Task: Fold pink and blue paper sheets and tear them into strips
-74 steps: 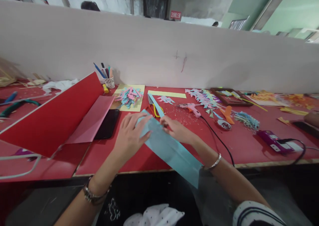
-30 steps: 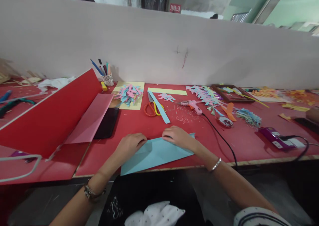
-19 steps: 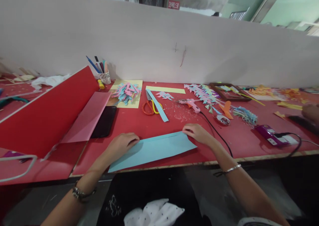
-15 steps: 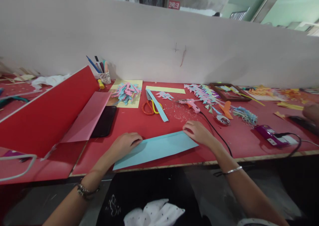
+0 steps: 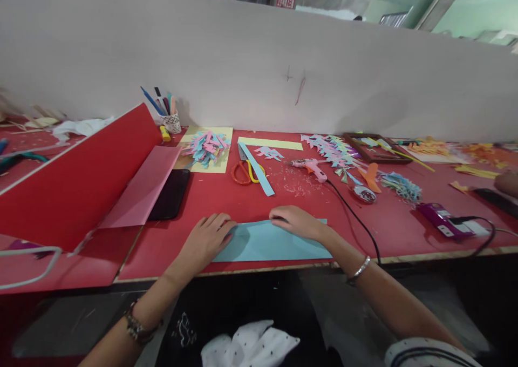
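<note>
A light blue sheet of paper [image 5: 265,244] lies along the front of the red table, with a narrow fold along its far edge. My left hand [image 5: 209,238] grips its left end, fingers curled at the far edge. My right hand [image 5: 297,222] is bent over the same edge right of the middle, its fingertips partly hidden; the paper extends under the wrist. Beyond the hands, a blue paper strip [image 5: 262,177] rests across scissors [image 5: 242,172] with red and yellow handles. A pink glue gun [image 5: 311,167] lies to their right.
Cut pink and blue paper pieces [image 5: 207,147] are heaped on a yellow sheet. A black phone [image 5: 172,194] and a propped red board [image 5: 89,172] stand left. The glue gun's cord runs to the front edge. A purple power strip [image 5: 439,220] and another person's hand [image 5: 506,183] are at right.
My right hand has slid left along the paper's far edge, away from its right end. The paper has turned straighter to the table edge and shifted right. My left hand still holds its left end.
</note>
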`<state>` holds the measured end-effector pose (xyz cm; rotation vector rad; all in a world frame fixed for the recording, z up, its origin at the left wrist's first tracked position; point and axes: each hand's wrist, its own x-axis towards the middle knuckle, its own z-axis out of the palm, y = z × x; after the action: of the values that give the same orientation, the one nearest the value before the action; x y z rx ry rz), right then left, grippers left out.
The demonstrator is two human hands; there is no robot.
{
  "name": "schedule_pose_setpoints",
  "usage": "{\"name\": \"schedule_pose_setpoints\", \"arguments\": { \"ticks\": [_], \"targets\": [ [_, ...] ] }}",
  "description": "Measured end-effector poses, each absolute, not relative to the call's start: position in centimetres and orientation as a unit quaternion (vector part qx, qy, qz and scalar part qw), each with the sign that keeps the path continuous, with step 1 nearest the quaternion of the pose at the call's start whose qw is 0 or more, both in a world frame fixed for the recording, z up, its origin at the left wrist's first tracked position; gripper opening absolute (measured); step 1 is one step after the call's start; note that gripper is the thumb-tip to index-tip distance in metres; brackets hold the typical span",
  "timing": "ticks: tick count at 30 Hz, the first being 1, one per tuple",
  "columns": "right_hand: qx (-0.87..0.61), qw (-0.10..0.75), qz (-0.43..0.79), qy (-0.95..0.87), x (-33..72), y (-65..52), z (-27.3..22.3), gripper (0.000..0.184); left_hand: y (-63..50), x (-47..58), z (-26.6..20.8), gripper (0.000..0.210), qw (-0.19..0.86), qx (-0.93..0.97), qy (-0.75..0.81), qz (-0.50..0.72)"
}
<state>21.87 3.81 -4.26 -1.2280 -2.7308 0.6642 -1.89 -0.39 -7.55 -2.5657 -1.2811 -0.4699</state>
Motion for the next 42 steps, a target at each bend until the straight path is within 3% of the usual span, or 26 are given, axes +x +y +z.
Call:
{"name": "schedule_pose_setpoints", "arguments": {
  "ticks": [3, 6, 10, 13, 14, 18, 26, 35, 42],
  "targets": [
    [-0.388, 0.015, 0.218, -0.895, 22.4, 4.0, -4.1, 0.020, -1.6, -1.8, -7.8, 0.020, 0.161, -0.864, -0.448, -0.165],
    [-0.401, 0.027, 0.154, -0.903, 22.8, 4.1, -4.2, 0.023, -2.1, -1.3, -8.0, 0.021, 0.137, -0.865, -0.461, -0.145],
    [-0.421, 0.017, 0.093, -0.902, 22.9, 4.0, -4.2, 0.020, -2.2, -0.8, -8.1, 0.020, 0.092, -0.845, -0.512, -0.128],
    [-0.440, 0.017, 0.072, -0.895, 22.0, 3.8, -3.9, 0.009, -2.4, -0.8, -8.0, 0.021, 0.072, -0.830, -0.540, -0.122],
    [-0.440, 0.026, 0.073, -0.895, 21.4, 3.7, -3.7, 0.005, -2.5, -0.9, -8.0, 0.022, 0.061, -0.831, -0.539, -0.123],
    [-0.372, 0.053, 0.165, -0.912, 18.0, 3.2, -3.6, 0.026, -2.8, -1.4, -8.4, 0.028, 0.017, -0.843, -0.517, -0.148],
    [-0.326, 0.069, 0.178, -0.926, 14.4, 4.2, -5.7, 0.018, -3.4, -1.3, -8.2, 0.034, 0.061, -0.786, -0.588, -0.179],
    [-0.341, 0.115, 0.199, -0.912, 13.8, 5.4, -6.6, 0.018, -3.7, -1.2, -8.2, 0.026, 0.043, -0.768, -0.611, -0.188],
    [-0.338, 0.106, 0.128, -0.926, 12.9, 5.2, -6.6, 0.017, -3.6, -1.5, -8.7, 0.024, 0.037, -0.769, -0.601, -0.214]
  ]
}}
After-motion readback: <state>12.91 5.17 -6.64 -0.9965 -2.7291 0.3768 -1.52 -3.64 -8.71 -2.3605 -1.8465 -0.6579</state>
